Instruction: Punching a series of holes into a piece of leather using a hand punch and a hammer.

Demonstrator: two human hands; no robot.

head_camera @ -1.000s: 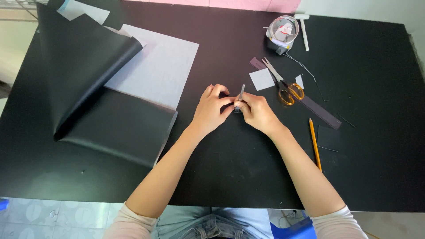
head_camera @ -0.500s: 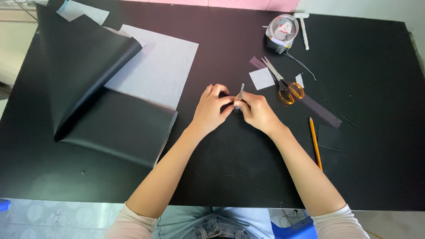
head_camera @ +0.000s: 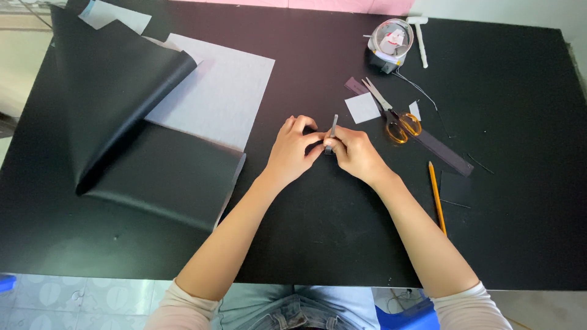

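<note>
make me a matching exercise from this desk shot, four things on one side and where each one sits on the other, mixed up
Things:
1. scissors
2. pencil
3. narrow grey strip
4. curled black sheet

Places:
A. pinched between the left hand and right hand
B. at the left of the table, rolled over a pale sheet
C. beside the right forearm, lying lengthwise
D. just right of the small white paper square

Pairs: 1-D, 2-C, 3-A, 4-B
</note>
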